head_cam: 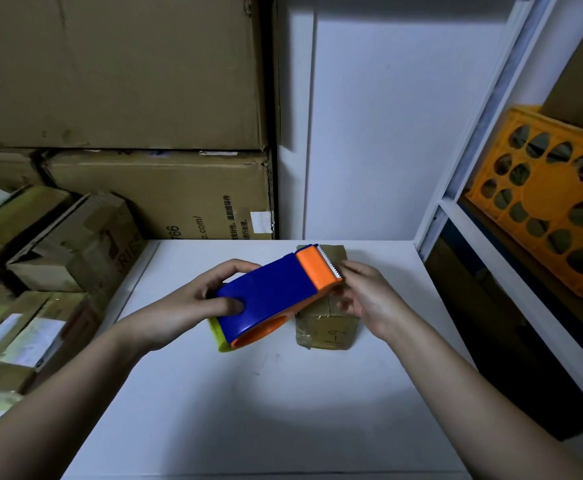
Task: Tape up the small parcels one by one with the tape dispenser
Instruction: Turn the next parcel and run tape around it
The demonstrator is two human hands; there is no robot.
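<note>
Two bare arms reach over the white table (248,410), getting tape ready.
Left hand (193,303) grips the tape dispenser (269,296); right hand (366,296) fingers curl at its toothed end, maybe pinching tape. Small parcel (328,327) lies under, toward 1 o'clock. Next: stick tape down, pull across.
</note>
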